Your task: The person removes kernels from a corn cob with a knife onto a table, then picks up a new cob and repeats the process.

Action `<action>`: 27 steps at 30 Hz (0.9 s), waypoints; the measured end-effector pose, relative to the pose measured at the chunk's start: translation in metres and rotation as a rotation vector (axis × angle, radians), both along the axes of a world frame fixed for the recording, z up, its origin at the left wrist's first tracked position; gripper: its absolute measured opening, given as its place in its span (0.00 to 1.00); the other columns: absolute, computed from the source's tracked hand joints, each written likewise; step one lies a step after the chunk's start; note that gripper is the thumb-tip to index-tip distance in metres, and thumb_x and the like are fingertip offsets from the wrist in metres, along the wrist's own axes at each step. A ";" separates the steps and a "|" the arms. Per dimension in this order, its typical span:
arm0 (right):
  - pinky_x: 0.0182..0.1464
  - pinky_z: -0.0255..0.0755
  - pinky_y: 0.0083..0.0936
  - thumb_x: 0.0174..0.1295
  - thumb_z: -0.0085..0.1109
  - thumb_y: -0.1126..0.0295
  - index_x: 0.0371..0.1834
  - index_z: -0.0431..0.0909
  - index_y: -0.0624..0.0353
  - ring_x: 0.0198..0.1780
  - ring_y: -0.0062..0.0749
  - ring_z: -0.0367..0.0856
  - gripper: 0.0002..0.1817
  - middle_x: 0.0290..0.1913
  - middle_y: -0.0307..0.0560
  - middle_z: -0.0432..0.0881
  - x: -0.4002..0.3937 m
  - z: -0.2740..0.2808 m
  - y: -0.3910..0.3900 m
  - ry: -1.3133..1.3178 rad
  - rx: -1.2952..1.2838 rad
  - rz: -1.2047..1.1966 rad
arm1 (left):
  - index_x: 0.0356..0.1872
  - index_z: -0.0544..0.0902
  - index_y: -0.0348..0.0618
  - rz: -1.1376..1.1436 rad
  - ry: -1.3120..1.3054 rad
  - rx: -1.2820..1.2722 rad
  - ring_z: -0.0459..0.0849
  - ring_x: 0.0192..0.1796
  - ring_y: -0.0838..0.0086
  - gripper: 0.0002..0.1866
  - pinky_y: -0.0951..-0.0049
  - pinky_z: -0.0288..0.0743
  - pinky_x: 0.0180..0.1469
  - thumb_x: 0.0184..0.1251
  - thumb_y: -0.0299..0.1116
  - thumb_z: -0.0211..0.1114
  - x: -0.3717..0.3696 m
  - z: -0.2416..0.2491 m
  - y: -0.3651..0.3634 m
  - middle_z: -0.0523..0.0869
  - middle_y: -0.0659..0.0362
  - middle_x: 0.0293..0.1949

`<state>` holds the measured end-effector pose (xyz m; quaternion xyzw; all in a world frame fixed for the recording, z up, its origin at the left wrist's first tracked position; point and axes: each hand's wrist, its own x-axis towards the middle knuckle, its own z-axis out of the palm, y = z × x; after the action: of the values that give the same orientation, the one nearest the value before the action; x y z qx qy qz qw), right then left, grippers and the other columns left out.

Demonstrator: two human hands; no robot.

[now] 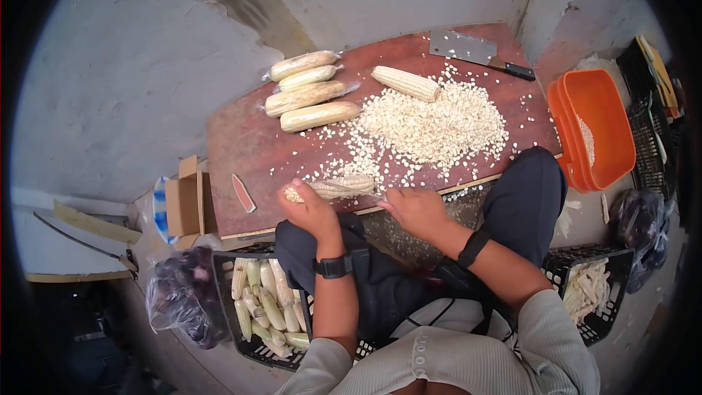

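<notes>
My left hand (310, 212) is wrapped round one end of a corn cob (340, 187), which lies sideways at the near edge of the red-brown board. My right hand (418, 212) is closed on the handle of a knife; its thin blade (358, 189) lies along the cob. Behind them spreads a big heap of loose pale kernels (439, 124). One bare cob (405, 83) rests at the back of the heap. Several cobs (320, 116) are lined up at the back left, some of them in clear wrap.
A cleaver (464, 47) lies at the board's back right, a small red blade (243, 194) at its left. An orange bin (614, 132) holds some kernels. Black crates of cobs (270, 303) and husks (587, 289) flank my legs. A cardboard box (183, 197) stands left.
</notes>
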<state>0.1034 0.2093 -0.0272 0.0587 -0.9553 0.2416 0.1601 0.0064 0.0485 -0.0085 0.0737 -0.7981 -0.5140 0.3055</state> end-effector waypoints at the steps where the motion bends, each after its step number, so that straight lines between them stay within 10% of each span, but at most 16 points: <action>1: 0.21 0.71 0.33 0.65 0.54 0.54 0.27 0.70 0.55 0.19 0.38 0.78 0.17 0.16 0.43 0.75 -0.001 0.002 0.001 -0.005 0.000 0.000 | 0.38 0.73 0.32 -0.005 -0.003 0.005 0.73 0.36 0.65 0.14 0.65 0.69 0.44 0.70 0.36 0.56 -0.001 0.000 0.000 0.77 0.51 0.33; 18: 0.22 0.72 0.39 0.68 0.49 0.55 0.29 0.69 0.58 0.20 0.46 0.79 0.18 0.17 0.49 0.77 -0.034 -0.006 -0.023 -0.236 -0.119 -0.056 | 0.34 0.71 0.34 -0.071 0.035 -0.026 0.68 0.33 0.77 0.12 0.74 0.67 0.40 0.71 0.34 0.55 -0.004 0.004 0.004 0.72 0.60 0.30; 27: 0.24 0.70 0.41 0.70 0.46 0.54 0.29 0.73 0.63 0.21 0.51 0.78 0.21 0.21 0.60 0.78 -0.041 0.001 -0.022 -0.457 -0.621 -0.114 | 0.36 0.72 0.35 -0.080 0.069 -0.077 0.73 0.36 0.69 0.11 0.68 0.68 0.43 0.69 0.34 0.56 0.011 0.007 0.013 0.75 0.54 0.33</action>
<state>0.0628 0.1878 -0.0260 -0.1011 -0.8494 0.5169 -0.0333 0.0174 0.0615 -0.0014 0.0123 -0.8086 -0.4971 0.3146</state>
